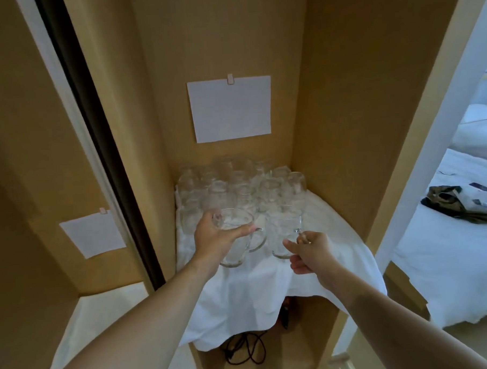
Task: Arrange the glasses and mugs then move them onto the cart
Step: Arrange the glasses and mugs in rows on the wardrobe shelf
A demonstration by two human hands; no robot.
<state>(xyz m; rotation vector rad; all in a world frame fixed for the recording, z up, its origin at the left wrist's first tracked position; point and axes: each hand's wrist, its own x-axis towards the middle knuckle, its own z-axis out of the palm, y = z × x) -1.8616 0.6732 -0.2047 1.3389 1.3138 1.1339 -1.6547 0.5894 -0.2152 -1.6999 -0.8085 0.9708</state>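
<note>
Two mugs lifted or about to be, left hand (215, 238) wrapped round one mug (236, 240), right hand (309, 251) pinching the other mug's (285, 232) handle, many glasses (236, 184) waiting on the cloth-covered surface (322, 225), no cart visible, nothing apparently moved yet.

A single wide-angle camera worn on the person's head looks forward and steeply down into a narrow wooden alcove, close enough that both forearms stretch up from the bottom edge toward the cloth-covered shelf (337, 244). The lens bows the alcove walls outward. At the right edge the view takes in part of a bed (450, 273).
</note>
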